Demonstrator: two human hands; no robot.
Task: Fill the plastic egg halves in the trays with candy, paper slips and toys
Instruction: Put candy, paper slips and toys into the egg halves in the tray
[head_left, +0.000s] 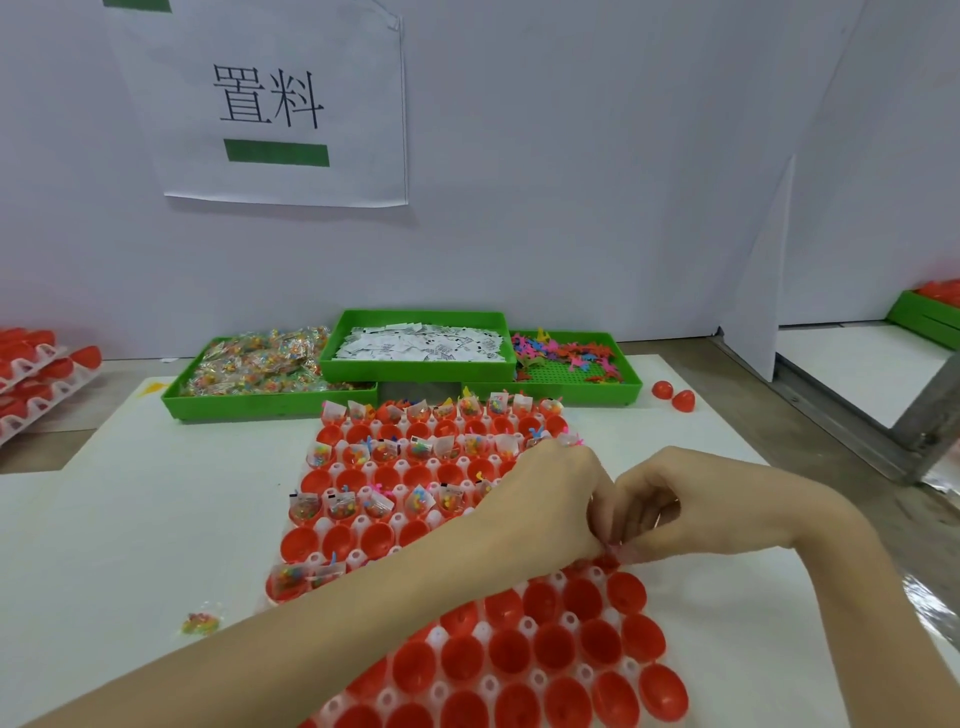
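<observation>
Red plastic egg halves (550, 652) sit open side up in a white tray (530, 626) at the bottom centre of the frame, the nearest rows holding nothing. Just above them, right of centre, two bare hands meet fingertip to fingertip over the tray. The left hand (545, 499) and the right hand (670, 506) both have curled fingers pinching something small and pinkish between them; what it is cannot be told. Both forearms reach in from the lower edges. Beyond the hands, towards the centre, alternate rows of egg halves hold candy packets, folded paper slips and little coloured toys. Along the back, three green bins stand side by side: candy packets (260, 364) at left, paper slips (421, 344) in the middle, toys (566, 353) at right. One stray candy packet (200, 622) lies on the white table (130, 519) at lower left. Two loose egg halves (674, 396) rest right of the bins, and stacked trays of eggs (36, 374) sit at the left edge.
</observation>
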